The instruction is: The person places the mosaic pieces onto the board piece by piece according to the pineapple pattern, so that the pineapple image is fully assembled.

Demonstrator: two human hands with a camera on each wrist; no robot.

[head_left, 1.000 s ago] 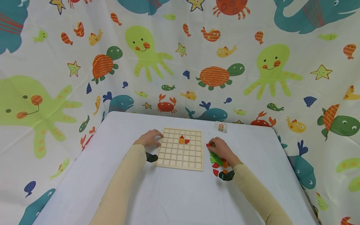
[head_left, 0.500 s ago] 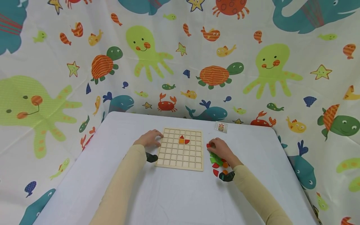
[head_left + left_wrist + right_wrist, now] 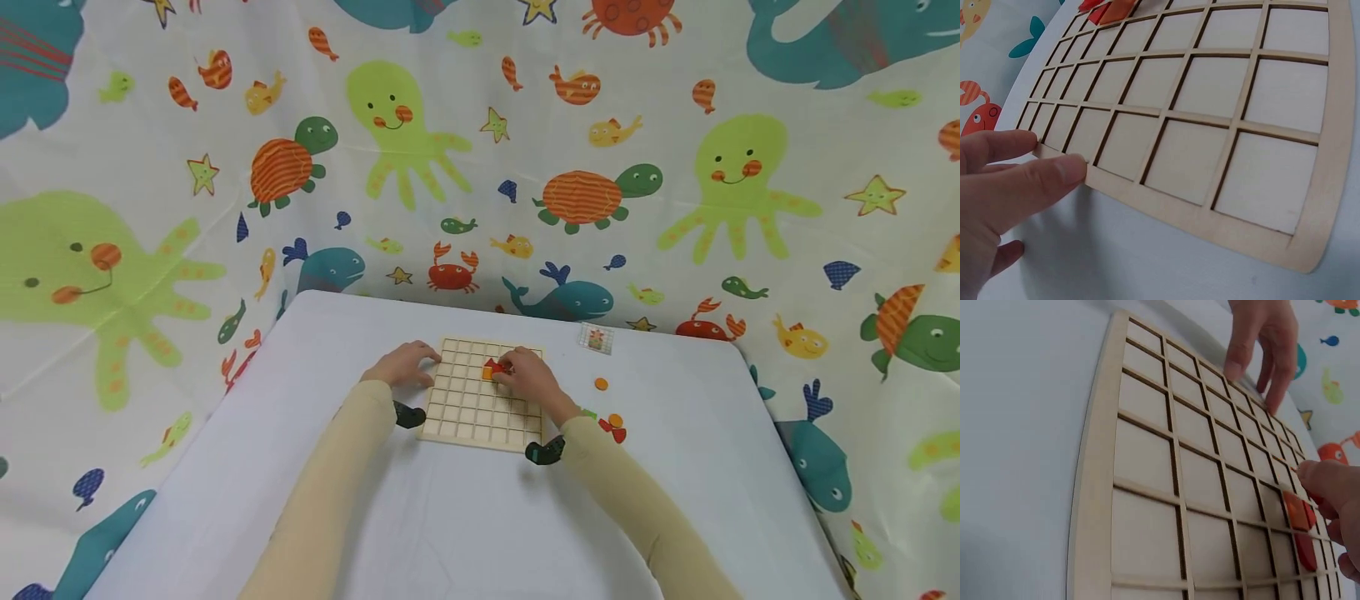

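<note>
Head view: loosely spread left hand (image 3: pixel 405 365) against the left edge of the wooden board (image 3: pixel 472 408); narrow right hand (image 3: pixel 531 379) toward the far edge, seemingly pinching a red piece (image 3: pixel 1315 499) near the orange square (image 3: pixel 487 374). Best to steady the board, then lower flat without nudging the orange square. Under that grip, no telling the red piece's direction or long axis.

The grid board (image 3: pixel 472 408) looks like smooth, matt wood, the white table covering (image 3: pixel 457 517) like matt cloth, the patterned backdrop (image 3: pixel 495 171) like creased fabric.
</note>
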